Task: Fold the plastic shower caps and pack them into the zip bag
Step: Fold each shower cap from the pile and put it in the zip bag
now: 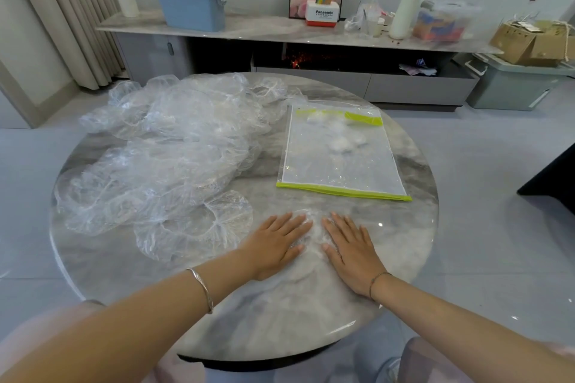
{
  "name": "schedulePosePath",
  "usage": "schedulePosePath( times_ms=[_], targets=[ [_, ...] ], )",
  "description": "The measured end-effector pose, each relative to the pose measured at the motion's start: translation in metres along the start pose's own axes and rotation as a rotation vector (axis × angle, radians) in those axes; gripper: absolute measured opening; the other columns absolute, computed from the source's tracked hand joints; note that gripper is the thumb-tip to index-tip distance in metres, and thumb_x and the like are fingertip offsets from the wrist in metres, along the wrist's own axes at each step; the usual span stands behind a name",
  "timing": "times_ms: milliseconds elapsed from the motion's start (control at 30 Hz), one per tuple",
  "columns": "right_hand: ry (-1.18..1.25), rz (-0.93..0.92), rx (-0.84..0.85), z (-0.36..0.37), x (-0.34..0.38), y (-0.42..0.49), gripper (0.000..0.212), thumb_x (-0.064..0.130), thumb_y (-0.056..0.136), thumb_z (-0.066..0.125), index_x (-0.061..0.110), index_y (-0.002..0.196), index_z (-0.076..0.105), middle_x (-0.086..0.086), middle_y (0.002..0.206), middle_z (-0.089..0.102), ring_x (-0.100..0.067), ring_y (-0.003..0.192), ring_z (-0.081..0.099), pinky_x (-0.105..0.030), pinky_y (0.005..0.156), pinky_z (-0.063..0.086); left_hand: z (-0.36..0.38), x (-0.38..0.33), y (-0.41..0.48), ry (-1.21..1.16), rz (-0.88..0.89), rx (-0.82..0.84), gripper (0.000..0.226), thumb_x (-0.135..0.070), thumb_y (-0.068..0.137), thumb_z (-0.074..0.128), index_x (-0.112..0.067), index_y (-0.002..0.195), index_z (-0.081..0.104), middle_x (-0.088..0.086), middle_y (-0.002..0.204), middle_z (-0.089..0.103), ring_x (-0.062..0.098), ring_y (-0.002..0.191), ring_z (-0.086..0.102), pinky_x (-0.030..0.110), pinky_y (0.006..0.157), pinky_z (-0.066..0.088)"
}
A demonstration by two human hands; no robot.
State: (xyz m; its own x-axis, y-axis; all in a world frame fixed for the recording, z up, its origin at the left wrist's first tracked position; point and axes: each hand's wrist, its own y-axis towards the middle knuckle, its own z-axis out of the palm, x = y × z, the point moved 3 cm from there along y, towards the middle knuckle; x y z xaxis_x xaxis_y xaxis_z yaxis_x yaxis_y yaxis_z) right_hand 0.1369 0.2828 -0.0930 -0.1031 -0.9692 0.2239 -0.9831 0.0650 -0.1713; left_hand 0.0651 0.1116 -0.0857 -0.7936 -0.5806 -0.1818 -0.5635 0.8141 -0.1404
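Note:
A folded clear shower cap (312, 228) lies flat on the round marble table (401, 227), near its front edge. My left hand (275, 242) and my right hand (351, 252) press down on it side by side, palms flat and fingers spread. A heap of several unfolded clear shower caps (174, 152) covers the table's left half. The zip bag (339, 152), clear with a yellow-green zip strip and bottom edge, lies flat at the right, just beyond my hands. Something white and crumpled shows inside its upper part.
A low grey sideboard (280, 31) runs along the far wall with a blue bin (193, 6), boxes and bottles on it. A grey tub (513, 84) and cardboard box (529, 40) stand at the right. A dark furniture corner (553, 180) juts in from the right edge.

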Motion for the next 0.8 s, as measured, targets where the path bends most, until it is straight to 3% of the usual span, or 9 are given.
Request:
schedulePosePath(
  times_ms=[133, 200, 267, 333, 433, 600, 700, 800],
  targets=[
    [0.026, -0.018, -0.009, -0.005, 0.001, 0.002, 0.089, 0.064, 0.068, -0.012, 0.032, 0.149, 0.001, 0.01, 0.157, -0.008, -0.011, 0.144, -0.012, -0.033, 0.114, -0.012, -0.001, 0.0, -0.004, 0.036, -0.018, 0.014, 0.086, -0.06, 0.071, -0.018, -0.032, 0.15, -0.002, -0.007, 0.159, -0.006, 0.015, 0.146, -0.004, 0.032, 0.117, -0.007],
    [0.061, -0.078, -0.084, -0.016, 0.005, 0.001, 0.084, 0.063, 0.074, -0.005, 0.03, 0.149, 0.014, 0.01, 0.157, 0.002, -0.01, 0.145, -0.006, -0.032, 0.115, -0.013, -0.01, 0.003, -0.006, 0.058, -0.041, -0.028, 0.088, -0.058, 0.072, -0.016, -0.03, 0.151, 0.013, -0.002, 0.157, 0.014, 0.018, 0.142, 0.015, 0.032, 0.116, 0.006],
    [0.09, -0.199, -0.147, -0.027, 0.013, -0.001, 0.073, 0.06, 0.082, 0.008, 0.029, 0.145, 0.028, 0.011, 0.154, 0.017, -0.008, 0.144, 0.004, -0.035, 0.118, -0.008, -0.023, 0.006, -0.009, 0.066, -0.057, -0.087, 0.089, -0.055, 0.073, -0.013, -0.027, 0.145, 0.031, 0.002, 0.14, 0.037, 0.019, 0.125, 0.035, 0.029, 0.106, 0.021],
    [0.077, -0.343, -0.15, -0.032, 0.023, -0.005, 0.063, 0.058, 0.087, 0.021, 0.029, 0.14, 0.039, 0.01, 0.15, 0.03, -0.006, 0.141, 0.015, -0.033, 0.118, -0.004, -0.032, 0.011, -0.012, 0.062, -0.069, -0.121, 0.091, -0.054, 0.071, -0.013, -0.025, 0.139, 0.041, 0.002, 0.126, 0.043, 0.018, 0.114, 0.038, 0.028, 0.098, 0.025],
    [-0.031, -0.51, -0.081, -0.029, 0.032, -0.011, 0.07, 0.07, 0.086, 0.027, 0.028, 0.14, 0.039, 0.009, 0.148, 0.034, -0.007, 0.139, 0.023, -0.029, 0.116, -0.004, -0.033, 0.017, -0.019, 0.051, -0.034, -0.09, 0.09, -0.051, 0.072, -0.011, -0.021, 0.138, 0.042, 0.002, 0.135, 0.038, 0.018, 0.123, 0.033, 0.029, 0.105, 0.02],
    [-0.126, -0.498, 0.061, -0.024, 0.025, -0.007, 0.093, 0.079, 0.073, 0.038, 0.03, 0.149, 0.019, 0.014, 0.156, 0.013, -0.002, 0.142, 0.011, -0.027, 0.116, -0.008, -0.027, 0.025, -0.029, 0.086, -0.02, -0.009, 0.092, -0.055, 0.072, -0.012, -0.022, 0.148, 0.029, -0.005, 0.155, 0.023, 0.016, 0.144, 0.012, 0.027, 0.115, -0.005],
    [-0.129, -0.481, 0.039, -0.023, 0.024, -0.003, 0.085, 0.071, 0.076, 0.037, 0.029, 0.148, 0.021, 0.013, 0.155, 0.016, -0.004, 0.141, 0.016, -0.025, 0.115, -0.001, -0.026, 0.027, -0.032, 0.091, -0.037, 0.02, 0.094, -0.064, 0.07, -0.009, -0.025, 0.149, 0.023, -0.007, 0.156, 0.02, 0.014, 0.145, 0.008, 0.028, 0.115, -0.009],
    [-0.014, -0.439, -0.015, -0.023, 0.027, 0.002, 0.068, 0.048, 0.079, 0.031, 0.025, 0.142, 0.038, 0.009, 0.148, 0.036, -0.008, 0.135, 0.033, -0.018, 0.109, 0.01, -0.026, 0.029, -0.032, 0.083, -0.038, 0.035, 0.096, -0.071, 0.068, 0.0, -0.026, 0.149, 0.024, -0.007, 0.155, 0.023, 0.015, 0.144, 0.011, 0.03, 0.116, -0.006]
  ],
)
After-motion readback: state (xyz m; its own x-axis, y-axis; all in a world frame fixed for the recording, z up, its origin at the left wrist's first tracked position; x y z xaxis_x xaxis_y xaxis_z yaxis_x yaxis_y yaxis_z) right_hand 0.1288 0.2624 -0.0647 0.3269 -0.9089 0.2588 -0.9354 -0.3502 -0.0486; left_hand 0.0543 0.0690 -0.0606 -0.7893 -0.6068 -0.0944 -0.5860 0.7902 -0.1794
